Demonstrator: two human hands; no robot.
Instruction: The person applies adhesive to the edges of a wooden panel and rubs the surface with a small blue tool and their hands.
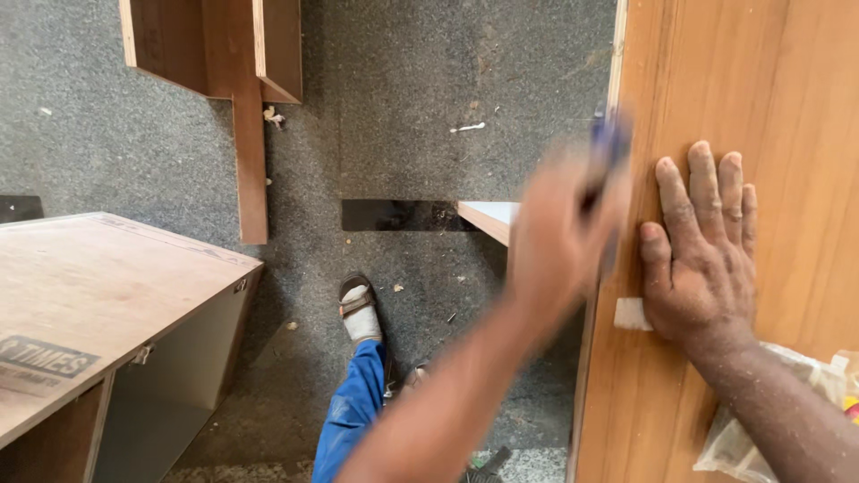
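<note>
My left hand [562, 234] is blurred with motion and grips a slim blue-handled tool [609, 136], held against the left edge of a large light-brown wooden panel [805, 107]. My right hand [701, 259] lies flat on that panel, palm down, fingers together and pointing away from me, dusted with sawdust. A small white piece [631, 314] sits on the panel just beside the base of my right thumb. The working end of the tool is too blurred to make out.
A clear plastic bag [761, 420] lies on the panel under my right forearm. My blue-trousered leg [353, 402] and sandalled foot [360, 309] rest on the grey floor [420, 89]. A plywood cabinet [89, 295] stands at left, another wooden unit [224, 54] at top, a white board [489, 215] mid-frame.
</note>
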